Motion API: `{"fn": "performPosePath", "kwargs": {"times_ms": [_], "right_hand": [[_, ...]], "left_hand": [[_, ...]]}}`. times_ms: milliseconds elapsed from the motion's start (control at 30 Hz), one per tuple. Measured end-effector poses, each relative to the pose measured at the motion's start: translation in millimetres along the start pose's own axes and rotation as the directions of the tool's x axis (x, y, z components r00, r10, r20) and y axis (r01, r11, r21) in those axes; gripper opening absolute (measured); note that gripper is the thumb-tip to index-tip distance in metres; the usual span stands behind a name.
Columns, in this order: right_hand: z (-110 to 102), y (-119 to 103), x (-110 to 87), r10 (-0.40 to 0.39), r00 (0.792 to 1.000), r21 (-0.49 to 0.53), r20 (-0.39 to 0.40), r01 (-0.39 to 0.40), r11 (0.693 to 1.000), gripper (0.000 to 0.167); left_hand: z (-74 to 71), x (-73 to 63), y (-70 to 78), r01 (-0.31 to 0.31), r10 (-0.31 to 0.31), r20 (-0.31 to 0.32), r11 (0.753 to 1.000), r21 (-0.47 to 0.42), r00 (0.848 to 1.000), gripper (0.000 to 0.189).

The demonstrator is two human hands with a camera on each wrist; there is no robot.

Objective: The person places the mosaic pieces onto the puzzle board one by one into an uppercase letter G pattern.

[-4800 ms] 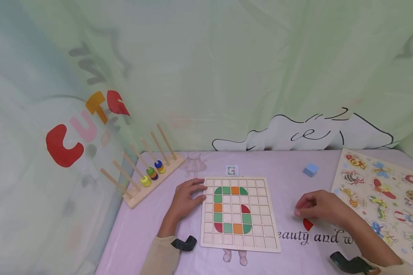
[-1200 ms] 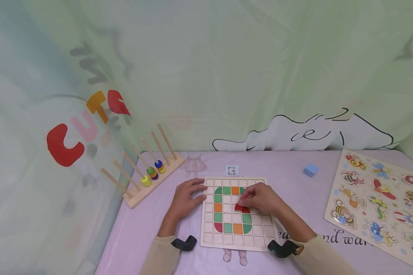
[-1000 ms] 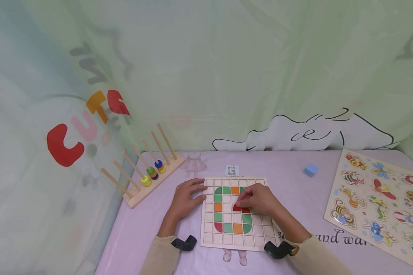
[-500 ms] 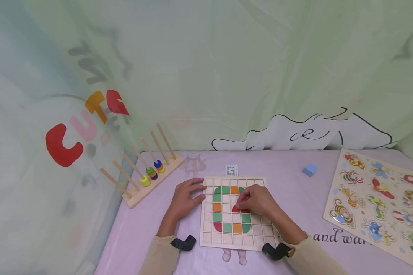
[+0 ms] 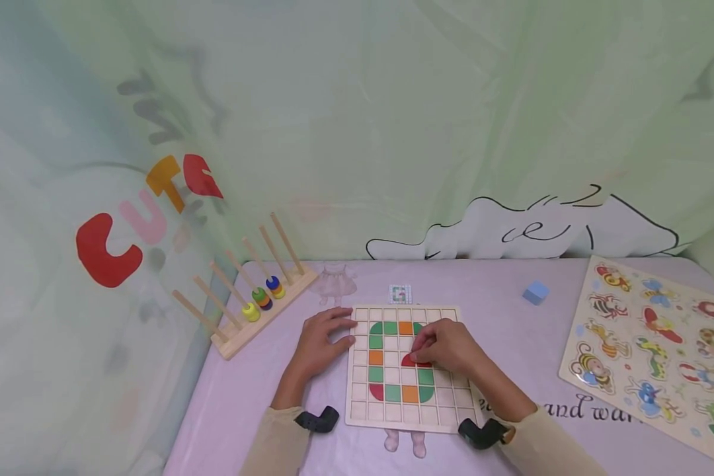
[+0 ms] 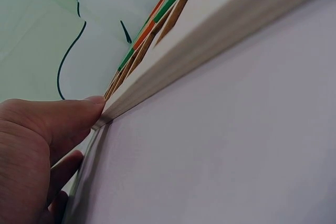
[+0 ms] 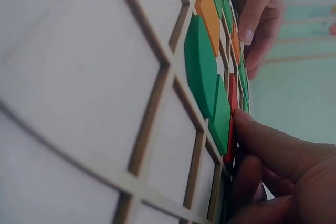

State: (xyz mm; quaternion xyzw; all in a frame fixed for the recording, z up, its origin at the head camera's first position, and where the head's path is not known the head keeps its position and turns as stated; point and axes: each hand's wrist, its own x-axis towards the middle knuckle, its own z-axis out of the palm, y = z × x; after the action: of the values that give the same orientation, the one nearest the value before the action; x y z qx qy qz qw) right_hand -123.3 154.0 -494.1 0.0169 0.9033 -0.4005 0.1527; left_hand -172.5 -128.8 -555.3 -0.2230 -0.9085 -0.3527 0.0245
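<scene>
A square wooden grid board (image 5: 451, 415) lies on the table, with green, orange and red tiles forming a G-like outline. My right hand (image 5: 449, 347) is over the board, its thumb and fingers on a red quarter-round tile (image 5: 407, 361) in the middle of the grid. Beside that tile another red piece is partly hidden under the fingers. The right wrist view shows the thumb against a red tile (image 7: 232, 90), behind a green square (image 7: 220, 121). My left hand (image 5: 322, 340) rests at the board's left edge, fingers loosely spread; its thumb (image 6: 79, 114) touches the corner.
Behind the board lies a small pattern card (image 5: 400, 294). A wooden peg stand (image 5: 285, 299) with coloured rings is at the left. To the right are a blue block (image 5: 536, 293) and an insect picture puzzle (image 5: 631, 360). A printed curtain hangs behind the table.
My right hand has come from the table at the right to the board, bringing the red quarter-round tile, which then shifted slightly left into its cell. The left hand has stayed put.
</scene>
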Motion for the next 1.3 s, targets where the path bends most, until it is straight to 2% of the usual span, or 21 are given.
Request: {"fn": "performPosePath", "kwargs": {"times_ms": [400, 1000, 1300], "right_hand": [[2, 2, 0.9, -0.025, 1.000, -0.006, -0.015, 0.025, 1.000, 0.014], [0, 0, -1.3, -0.031, 0.999, 0.001, 0.016, 0.031, 1.000, 0.011], [-17, 14, -13.0, -0.013, 1.000, 0.049, 0.017, 0.012, 0.999, 0.010]], "left_hand": [[-2.1, 0.0, 1.7, 0.002, -0.001, 0.011, 1.000, -0.011, 1.000, 0.029], [-0.8, -1.3, -0.6, 0.005, -0.005, 0.013, 1.000, -0.011, 1.000, 0.029], [1.4, -1.0, -0.1, 0.003, -0.003, -0.004, 0.998, -0.062, 1.000, 0.028]]}}
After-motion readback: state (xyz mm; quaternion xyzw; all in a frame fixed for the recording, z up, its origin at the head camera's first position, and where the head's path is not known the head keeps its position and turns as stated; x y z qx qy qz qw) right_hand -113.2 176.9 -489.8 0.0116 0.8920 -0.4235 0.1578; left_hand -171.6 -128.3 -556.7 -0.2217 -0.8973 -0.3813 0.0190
